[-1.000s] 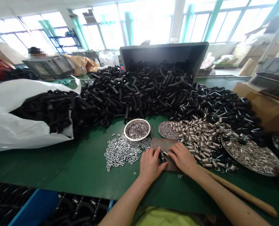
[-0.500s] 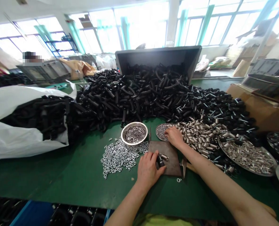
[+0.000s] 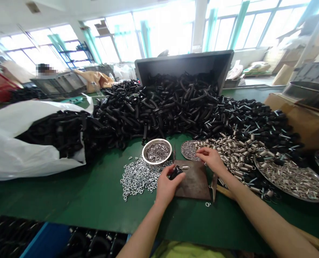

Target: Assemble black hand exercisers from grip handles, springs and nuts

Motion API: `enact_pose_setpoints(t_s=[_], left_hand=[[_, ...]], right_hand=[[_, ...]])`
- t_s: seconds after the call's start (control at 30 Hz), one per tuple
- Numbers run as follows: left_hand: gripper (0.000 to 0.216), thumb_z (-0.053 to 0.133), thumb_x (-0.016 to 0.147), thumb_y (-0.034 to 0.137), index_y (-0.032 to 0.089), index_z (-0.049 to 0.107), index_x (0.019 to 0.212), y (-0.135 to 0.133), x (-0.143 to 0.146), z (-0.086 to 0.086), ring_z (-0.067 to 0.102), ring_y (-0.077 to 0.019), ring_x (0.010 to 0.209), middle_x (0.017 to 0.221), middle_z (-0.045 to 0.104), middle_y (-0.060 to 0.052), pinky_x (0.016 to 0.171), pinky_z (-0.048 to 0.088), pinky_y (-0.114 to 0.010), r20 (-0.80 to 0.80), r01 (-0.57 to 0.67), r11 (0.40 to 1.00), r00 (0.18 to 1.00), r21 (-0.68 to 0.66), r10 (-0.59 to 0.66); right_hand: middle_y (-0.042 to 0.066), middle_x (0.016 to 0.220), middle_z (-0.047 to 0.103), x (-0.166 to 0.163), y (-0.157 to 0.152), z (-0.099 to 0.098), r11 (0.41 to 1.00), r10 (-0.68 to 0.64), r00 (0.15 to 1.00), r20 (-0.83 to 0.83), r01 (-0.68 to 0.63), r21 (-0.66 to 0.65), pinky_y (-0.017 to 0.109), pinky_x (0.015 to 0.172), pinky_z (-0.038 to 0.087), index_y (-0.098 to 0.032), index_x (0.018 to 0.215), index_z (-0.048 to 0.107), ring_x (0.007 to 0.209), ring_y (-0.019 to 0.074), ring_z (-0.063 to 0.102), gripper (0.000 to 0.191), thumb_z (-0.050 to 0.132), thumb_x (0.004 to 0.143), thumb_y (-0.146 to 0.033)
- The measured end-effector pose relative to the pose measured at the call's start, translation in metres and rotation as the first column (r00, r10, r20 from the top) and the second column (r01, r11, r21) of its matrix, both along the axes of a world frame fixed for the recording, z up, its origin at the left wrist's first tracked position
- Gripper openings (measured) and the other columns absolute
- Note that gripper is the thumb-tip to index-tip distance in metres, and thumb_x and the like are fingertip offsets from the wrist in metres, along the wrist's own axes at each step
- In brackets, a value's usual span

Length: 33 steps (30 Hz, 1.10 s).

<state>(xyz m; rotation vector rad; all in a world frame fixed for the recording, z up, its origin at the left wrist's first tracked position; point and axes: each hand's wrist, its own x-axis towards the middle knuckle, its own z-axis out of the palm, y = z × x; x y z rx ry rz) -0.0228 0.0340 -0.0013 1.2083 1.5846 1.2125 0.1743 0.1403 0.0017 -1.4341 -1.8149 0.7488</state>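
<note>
- Work in progress centred on a small black part, closed between thumb and fingers of the left hand at the left edge of a metal plate; I couldn't tell whether it touched the plate.
- One spring lay on the plate just beside the part's end. Whether the two were joined was too small to make out, so I judged this piece unfinished.
- The right hand was beside an oval dish of tiny pieces, its fingertips drawn near each other; I couldn't tell if they pinched anything.
- A hammer lay just right of the plate.
- Plenty seemed left to do: loose metal rings, a heap of springs and a great mound of black pieces covered much of the table.
- Below the table edge, a blue crate stood beside black pieces with shiny bits, perhaps completed ones.
</note>
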Motion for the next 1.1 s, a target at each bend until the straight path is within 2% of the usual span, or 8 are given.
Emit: enact_pose_setpoints(t_s=[0.13,0.23,0.37,0.53,0.67,0.9,1.0,1.1], left_hand=[[0.049,0.067,0.069,0.047,0.019,0.061,0.109,0.0,-0.002,0.013,0.058,-0.0162,0.081,0.096,0.062,-0.005,0.063,0.052,-0.026,0.517,-0.008,0.994,0.854,-0.106,0.062],[0.044,0.065,0.071,0.049,0.018,0.063,0.103,-0.003,0.0,0.019,0.056,-0.0109,0.068,0.082,0.06,-0.002,0.058,0.052,-0.022,0.71,0.03,0.982,0.696,-0.184,0.112],[0.043,0.063,0.073,0.048,0.015,0.064,0.1,-0.007,0.005,0.024,0.054,-0.0083,0.06,0.076,0.058,-0.001,0.058,0.053,-0.021,0.82,0.107,0.972,0.561,-0.209,0.115],[0.044,0.062,0.074,0.049,0.014,0.063,0.101,-0.011,0.007,0.032,0.055,-0.0096,0.061,0.078,0.058,-0.002,0.056,0.053,-0.023,0.862,0.162,0.967,0.499,-0.196,0.092],[0.043,0.063,0.074,0.048,0.014,0.063,0.1,-0.012,0.007,0.035,0.055,-0.0103,0.064,0.079,0.057,-0.003,0.057,0.053,-0.023,0.889,0.188,0.967,0.453,-0.171,0.069],[0.047,0.063,0.073,0.048,0.017,0.062,0.108,-0.011,-0.003,0.032,0.058,-0.0153,0.074,0.088,0.061,-0.007,0.056,0.054,-0.025,0.815,0.304,0.944,0.574,-0.13,-0.073],[0.047,0.068,0.068,0.044,0.017,0.063,0.106,-0.003,-0.011,0.028,0.059,-0.0195,0.081,0.098,0.063,-0.009,0.06,0.054,-0.029,0.685,0.386,0.917,0.694,-0.098,-0.219],[0.045,0.073,0.065,0.037,0.017,0.065,0.104,0.01,-0.015,0.02,0.06,-0.0212,0.088,0.1,0.065,-0.008,0.076,0.05,-0.034,0.475,0.441,0.896,0.801,-0.058,-0.364]], right_hand=[[0.002,0.068,0.068,-0.009,-0.041,0.009,0.994,0.001,0.936,-0.353,-0.038,-0.098,0.029,0.059,0.05,-0.017,0.08,0.064,0.06,0.0157,0.063,0.027,0.066,0.07,-0.042],[0.0,0.06,0.065,-0.025,-0.065,0.014,0.98,-0.057,0.801,-0.596,-0.068,-0.185,0.029,0.057,0.05,-0.018,0.071,0.064,0.055,0.0153,0.06,0.024,0.075,0.062,-0.037],[-0.001,0.061,0.063,-0.043,-0.078,0.015,0.992,0.0,0.799,-0.602,-0.077,-0.103,0.028,0.059,0.048,-0.02,0.066,0.064,0.059,0.0145,0.059,0.015,0.073,0.065,-0.032],[0.002,0.075,0.063,-0.049,-0.076,0.014,0.99,0.108,0.84,-0.532,-0.043,0.134,0.031,0.07,0.047,-0.022,0.066,0.065,0.075,0.0171,0.059,0.012,0.071,0.069,-0.031],[0.001,0.076,0.061,-0.051,-0.073,0.013,0.983,0.131,0.836,-0.533,-0.041,0.176,0.031,0.072,0.047,-0.022,0.066,0.065,0.076,0.0166,0.058,0.01,0.071,0.07,-0.029],[-0.001,0.074,0.058,-0.042,-0.067,0.006,0.986,0.163,0.844,-0.512,-0.127,0.104,0.027,0.059,0.049,-0.023,0.091,0.058,0.066,0.0144,0.057,0.026,0.07,0.069,-0.031],[0.002,0.088,0.062,-0.026,-0.059,0.008,0.93,0.26,0.947,-0.19,-0.192,0.313,0.03,0.067,0.049,-0.025,0.115,0.051,0.075,0.0157,0.059,0.044,0.067,0.074,-0.032],[0.006,0.1,0.063,-0.01,-0.049,0.011,0.734,0.324,0.89,0.32,-0.45,0.509,0.031,0.075,0.045,-0.026,0.112,0.057,0.087,0.0174,0.058,0.028,0.056,0.085,-0.032]])
